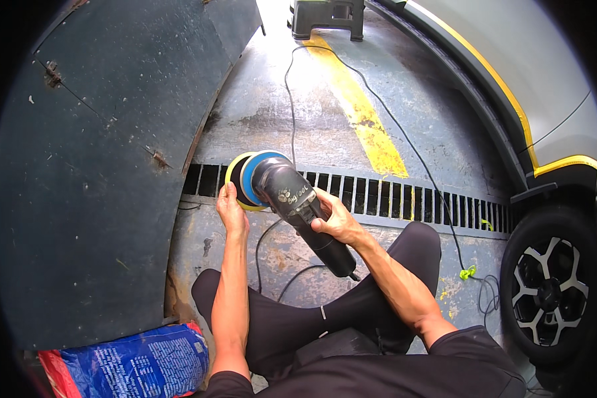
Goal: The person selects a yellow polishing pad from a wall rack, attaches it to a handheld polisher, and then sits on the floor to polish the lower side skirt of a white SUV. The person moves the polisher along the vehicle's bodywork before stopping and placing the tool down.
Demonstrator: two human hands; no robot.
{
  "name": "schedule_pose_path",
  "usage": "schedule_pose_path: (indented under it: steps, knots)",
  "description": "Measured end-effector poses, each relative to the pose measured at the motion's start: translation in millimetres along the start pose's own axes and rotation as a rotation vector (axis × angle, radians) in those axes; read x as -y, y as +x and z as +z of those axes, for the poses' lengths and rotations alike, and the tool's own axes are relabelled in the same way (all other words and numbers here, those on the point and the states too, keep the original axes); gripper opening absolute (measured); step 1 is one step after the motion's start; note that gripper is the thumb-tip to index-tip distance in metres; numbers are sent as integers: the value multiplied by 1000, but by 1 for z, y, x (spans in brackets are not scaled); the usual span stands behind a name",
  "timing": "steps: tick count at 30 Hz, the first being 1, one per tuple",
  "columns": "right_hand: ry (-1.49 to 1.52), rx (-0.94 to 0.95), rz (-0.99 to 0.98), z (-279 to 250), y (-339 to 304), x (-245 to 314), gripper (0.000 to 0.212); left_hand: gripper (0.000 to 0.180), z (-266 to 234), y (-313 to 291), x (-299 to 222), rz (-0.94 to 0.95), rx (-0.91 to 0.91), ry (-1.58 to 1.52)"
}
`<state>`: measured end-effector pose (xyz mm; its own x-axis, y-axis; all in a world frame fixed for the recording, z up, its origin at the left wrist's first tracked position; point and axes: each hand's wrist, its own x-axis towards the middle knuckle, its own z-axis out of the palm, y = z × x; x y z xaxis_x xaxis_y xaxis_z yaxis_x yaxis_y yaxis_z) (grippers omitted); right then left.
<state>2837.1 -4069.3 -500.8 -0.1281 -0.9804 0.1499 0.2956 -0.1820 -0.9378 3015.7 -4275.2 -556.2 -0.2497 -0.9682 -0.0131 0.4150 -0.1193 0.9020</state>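
Observation:
A black car polisher (277, 186) is held at a slant above my crossed legs, its head up and to the left. Behind the head sit a blue backing plate (247, 174) and a polishing pad with a yellow rim (229, 174). My right hand (338, 220) wraps round the polisher's body, the thumb lying beside its switch. With my left hand (233, 211) I grip the lower left edge of the pad. The pad's working face is turned away and partly hidden. A black cord leaves the tail end near my right thigh.
To the left stands a large dark panel (106, 179). A car wheel (547, 288) and a grey car body (537, 73) are at the right. A floor grating (371, 194) crosses ahead, with loose cable (404, 132) over it. A dark step stool (326, 18) is far ahead; a blue bag (139, 361) lies lower left.

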Motion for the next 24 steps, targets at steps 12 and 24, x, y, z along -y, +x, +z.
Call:
schedule_pose_path:
  steps: [12,24]
  knots:
    - [1,-28,21,-1,0,-1,100,29,19,-18,-10,-87,273,-146]
    - [-11,-59,30,-3,0,-10,100,32,22,-23,-11,-118,303,-203]
